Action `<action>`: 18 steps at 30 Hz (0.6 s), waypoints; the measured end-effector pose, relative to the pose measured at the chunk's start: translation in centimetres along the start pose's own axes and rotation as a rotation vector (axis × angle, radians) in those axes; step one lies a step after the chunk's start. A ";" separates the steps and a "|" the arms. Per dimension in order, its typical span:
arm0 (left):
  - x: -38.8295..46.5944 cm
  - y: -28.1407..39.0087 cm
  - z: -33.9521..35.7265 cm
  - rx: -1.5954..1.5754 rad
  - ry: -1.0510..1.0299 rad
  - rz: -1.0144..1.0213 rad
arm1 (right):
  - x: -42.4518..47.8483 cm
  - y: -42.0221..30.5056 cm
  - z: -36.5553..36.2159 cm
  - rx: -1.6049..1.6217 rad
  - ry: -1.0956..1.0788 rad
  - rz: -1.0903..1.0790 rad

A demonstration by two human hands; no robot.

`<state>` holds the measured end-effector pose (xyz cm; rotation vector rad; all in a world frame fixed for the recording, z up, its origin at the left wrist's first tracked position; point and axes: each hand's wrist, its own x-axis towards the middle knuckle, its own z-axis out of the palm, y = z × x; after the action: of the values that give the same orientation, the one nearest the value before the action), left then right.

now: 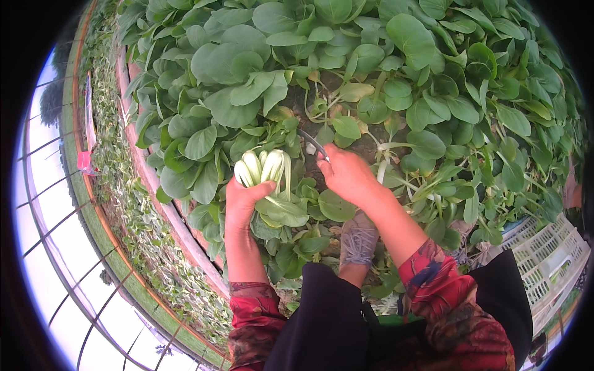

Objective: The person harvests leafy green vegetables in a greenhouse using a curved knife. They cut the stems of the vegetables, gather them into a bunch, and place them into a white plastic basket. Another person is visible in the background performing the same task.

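My left hand grips a bunch of cut bok choy, its pale stem ends turned upward and its leaves hanging below the fingers. To the right of it, my right hand is closed around a tool with a dark curved blade, which looks like a small sickle; its handle is hidden in the fist. The blade reaches in among the leaves over bare soil. Rooted bok choy grows densely ahead of both hands.
My shoe stands among the plants below the hands. A white slatted plastic crate is at the lower right. Along the left runs a pale bed edging, beyond it a strip of scattered leaves and the greenhouse frame.
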<state>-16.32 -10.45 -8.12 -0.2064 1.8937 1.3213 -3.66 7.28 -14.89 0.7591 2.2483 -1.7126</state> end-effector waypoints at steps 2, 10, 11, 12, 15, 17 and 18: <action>-0.2 -0.3 0.0 0.002 0.025 0.036 | 1.1 0.2 0.2 -0.054 0.029 0.026; -1.5 0.7 -0.3 -0.159 -0.022 -0.049 | 0.4 2.2 1.0 -0.024 0.021 0.119; -1.6 0.7 -0.2 -0.150 -0.026 -0.050 | -0.2 2.4 1.5 -0.001 -0.008 0.114; -1.8 0.8 0.1 -0.141 -0.031 -0.042 | -0.5 2.5 1.7 0.022 -0.031 0.109; -1.8 0.5 0.3 -0.149 -0.032 -0.059 | -0.3 2.6 3.0 0.035 0.043 0.044; -1.8 -0.1 0.6 -0.148 -0.014 -0.006 | 0.4 2.7 3.6 0.047 0.091 0.013; -1.8 -0.3 0.6 -0.134 -0.009 0.004 | 0.6 2.0 3.2 0.032 0.100 0.007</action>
<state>-14.60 -10.60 -7.18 -0.2642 1.7999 1.4510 -3.59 4.77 -17.85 0.8771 2.2841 -1.7481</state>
